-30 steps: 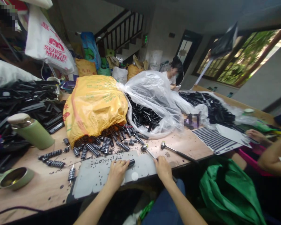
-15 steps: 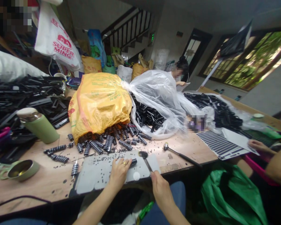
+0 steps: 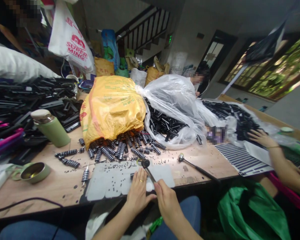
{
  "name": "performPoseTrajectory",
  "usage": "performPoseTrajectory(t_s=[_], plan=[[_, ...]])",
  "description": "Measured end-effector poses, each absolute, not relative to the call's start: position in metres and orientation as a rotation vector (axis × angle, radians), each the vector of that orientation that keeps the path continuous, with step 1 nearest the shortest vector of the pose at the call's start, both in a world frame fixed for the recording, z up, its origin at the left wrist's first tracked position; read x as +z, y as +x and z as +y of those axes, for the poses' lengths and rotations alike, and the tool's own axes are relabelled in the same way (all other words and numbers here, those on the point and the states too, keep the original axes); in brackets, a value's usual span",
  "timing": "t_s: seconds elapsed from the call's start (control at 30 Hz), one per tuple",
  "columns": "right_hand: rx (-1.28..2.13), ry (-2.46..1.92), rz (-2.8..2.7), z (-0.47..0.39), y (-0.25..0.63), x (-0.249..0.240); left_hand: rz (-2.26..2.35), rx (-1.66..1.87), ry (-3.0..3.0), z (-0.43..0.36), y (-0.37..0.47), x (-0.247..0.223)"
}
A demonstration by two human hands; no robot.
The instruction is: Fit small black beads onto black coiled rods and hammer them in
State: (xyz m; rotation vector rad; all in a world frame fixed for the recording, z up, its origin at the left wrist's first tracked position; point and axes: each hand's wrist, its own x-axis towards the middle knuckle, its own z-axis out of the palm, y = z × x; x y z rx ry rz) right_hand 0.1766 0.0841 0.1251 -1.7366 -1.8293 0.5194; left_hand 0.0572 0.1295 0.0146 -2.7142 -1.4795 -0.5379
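Clearly the right hand (image 3: 166, 200) grips a small hammer (image 3: 148, 168), raised over the grey mat (image 3: 110, 180); left-hand fingers (image 3: 140, 176) pinch a black piece there and could get struck.

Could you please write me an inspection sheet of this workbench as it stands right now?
Surface: wooden table, strewn with small black bits.
Job's things: grey mat; small hammer; a small dark part under the left hand, unclear.
Clutter: yellow bag spilling ribbed black parts; clear bag of black pieces; second hammer; green flask; tin cup.
Grippers: left hand rests on the mat; right hand grips the small hammer.
Cables: black cable along the near edge.
Surroundings: co-worker's hand at right; staircase behind.
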Motion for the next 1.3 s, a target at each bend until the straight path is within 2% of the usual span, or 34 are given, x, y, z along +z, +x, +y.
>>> performPoseTrajectory(t_s=[0.13,0.33,0.47,0.63,0.73,0.8,0.93,1.1,1.3], plan=[[0.487,-1.720,-1.874,0.084,0.163,0.117,-1.474,-0.533,-2.711,0.129,0.055,0.007],[0.398,-1.980,-2.229,0.084,0.151,0.085,-1.460,-0.495,-2.683,0.137,0.055,0.006],[0.339,-1.986,-2.082,0.091,0.170,0.090,-1.575,-0.453,-2.773,0.148,0.051,0.032],[0.092,-2.230,-1.915,0.115,0.229,0.080,-1.774,-0.428,-2.883,0.150,0.030,0.071],[0.011,-2.349,-1.876,0.125,0.258,0.064,-1.996,-0.545,-2.573,0.182,0.010,0.083],[-0.073,-2.317,-1.856,0.131,0.263,0.057,-2.228,-0.596,-2.284,0.217,-0.002,0.084],[-0.069,-1.895,-1.990,0.158,0.228,0.059,-2.338,-0.658,-2.235,0.276,-0.009,0.075],[0.043,-1.590,-2.308,0.217,0.139,0.068,-2.380,-0.914,-2.292,0.284,-0.013,0.064],[0.122,-1.486,-2.426,0.269,0.086,0.062,-2.399,-1.591,-2.215,0.252,-0.043,0.060]])
